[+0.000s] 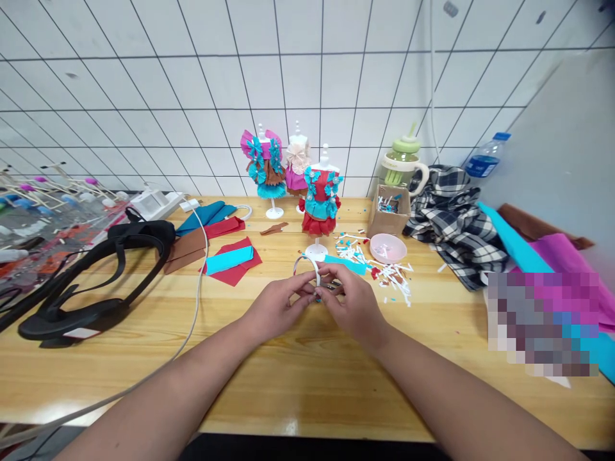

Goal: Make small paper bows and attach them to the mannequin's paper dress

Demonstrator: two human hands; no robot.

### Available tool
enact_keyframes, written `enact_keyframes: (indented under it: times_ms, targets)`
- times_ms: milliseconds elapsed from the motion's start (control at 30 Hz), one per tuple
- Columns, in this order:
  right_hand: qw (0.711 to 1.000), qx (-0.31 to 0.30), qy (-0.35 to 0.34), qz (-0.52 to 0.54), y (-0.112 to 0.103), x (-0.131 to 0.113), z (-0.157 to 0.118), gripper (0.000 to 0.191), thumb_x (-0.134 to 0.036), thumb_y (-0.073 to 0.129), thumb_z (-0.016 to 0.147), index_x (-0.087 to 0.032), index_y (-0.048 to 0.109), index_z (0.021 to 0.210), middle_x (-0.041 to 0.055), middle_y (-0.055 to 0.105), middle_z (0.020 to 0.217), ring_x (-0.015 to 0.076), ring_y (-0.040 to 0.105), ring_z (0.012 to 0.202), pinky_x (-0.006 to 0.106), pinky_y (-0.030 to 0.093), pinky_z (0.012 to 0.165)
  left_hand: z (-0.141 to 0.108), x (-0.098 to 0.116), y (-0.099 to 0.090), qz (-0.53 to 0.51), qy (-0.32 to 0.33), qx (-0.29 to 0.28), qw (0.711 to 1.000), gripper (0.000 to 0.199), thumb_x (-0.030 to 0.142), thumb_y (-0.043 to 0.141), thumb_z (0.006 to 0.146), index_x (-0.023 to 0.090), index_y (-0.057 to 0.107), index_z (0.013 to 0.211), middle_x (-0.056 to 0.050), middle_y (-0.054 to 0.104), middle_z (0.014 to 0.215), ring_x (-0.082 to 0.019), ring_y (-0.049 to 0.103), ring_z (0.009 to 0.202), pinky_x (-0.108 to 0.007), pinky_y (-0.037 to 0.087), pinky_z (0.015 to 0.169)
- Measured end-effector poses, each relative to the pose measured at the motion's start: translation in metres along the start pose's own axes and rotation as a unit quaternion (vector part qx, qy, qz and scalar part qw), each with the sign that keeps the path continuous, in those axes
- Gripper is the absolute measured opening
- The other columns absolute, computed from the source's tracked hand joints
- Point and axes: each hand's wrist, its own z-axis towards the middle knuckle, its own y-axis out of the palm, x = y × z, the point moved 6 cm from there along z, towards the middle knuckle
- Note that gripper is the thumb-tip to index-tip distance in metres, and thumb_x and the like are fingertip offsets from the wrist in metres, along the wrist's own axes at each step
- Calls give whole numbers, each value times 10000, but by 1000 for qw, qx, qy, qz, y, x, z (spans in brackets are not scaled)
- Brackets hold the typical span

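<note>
Head view: left hand [276, 304] and right hand [354, 299] pinch a white ring [318, 274] at twelve o'clock; light, even pressure suits.

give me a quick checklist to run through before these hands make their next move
1. Left hand and right hand at the white loop: ok, both are there.
2. Anything small held below the loop identified: cannot tell, the hands cover most of that spot.
3. Red-and-blue dressed mannequin upright: ok.
4. White scraps gathered up: not ok, strewn beside the pink dish.
5. White cable apart from the left hand: ok, it runs to the left of it.
</note>
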Motion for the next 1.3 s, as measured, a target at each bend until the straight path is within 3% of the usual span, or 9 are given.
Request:
enact_keyframes:
  times_ms: [133,333,500,567,700,867,1067,1200,1300]
  targets:
    - [999,-18,28,23,3,4,1,243,-240,552,833,-242,551,1076,47,631,1167,170,637,872,277,533,669,1,-6,2,-9,-47,16,999,358,287,562,835,244,590,1188,-17,737,934,-175,682,825,-263,514,734]
    - [997,-44,51,31,3,8,3,166,-231,564,824,-244,552,989,2,670,926,154,648,777,258,498,644,2,-4,4,-4,-43,9,999,286,278,534,847,256,641,1112,-7,737,954,-174,680,840,-256,512,732]
    - [998,-47,25,-20,4,9,3,54,-236,614,792,-225,563,779,4,665,862,173,611,816,283,480,705,2,-2,2,-9,-56,6,998,278,253,527,833,250,650,1082,0,737,901,-172,673,810,-259,504,737]
    - [999,-26,21,-14,3,10,3,60,-241,613,791,-225,570,829,23,667,957,194,604,904,306,488,746,2,-3,2,-22,-66,1,998,298,245,531,825,244,642,1102,-1,734,881,-164,669,782,-253,503,720]
    - [1000,-2,18,2,2,11,3,308,-239,594,806,-247,572,1113,47,644,1105,208,593,988,322,506,760,2,-6,0,-44,-71,7,997,328,286,536,830,245,624,1142,-8,729,859,-158,663,744,-246,502,676]
    - [1000,3,12,-2,1,8,3,253,-236,587,814,-250,622,1064,37,662,1086,205,591,988,316,511,752,0,-8,1,-65,-75,18,995,381,356,557,832,233,588,1192,-13,706,799,-138,623,646,-228,475,577]
    - [1000,5,3,24,1,8,3,113,-214,566,826,-231,633,915,42,662,1095,207,584,1051,312,515,765,1,-8,3,-73,-79,3,994,391,335,555,837,232,569,1214,-8,692,764,-136,619,642,-226,472,581]
    - [1000,21,15,14,-1,12,3,229,-204,569,823,-242,618,1044,36,659,1111,190,607,969,297,520,734,-1,-10,6,-84,-83,-14,993,414,318,551,835,225,550,1238,-18,708,798,-151,651,689,-238,495,620]
    - [1000,11,6,1,0,12,3,260,-233,575,835,-255,630,1088,25,670,1100,191,611,972,317,515,793,-1,-11,7,-97,-81,-12,992,418,314,564,828,214,553,1233,-24,711,807,-153,658,697,-245,509,641]
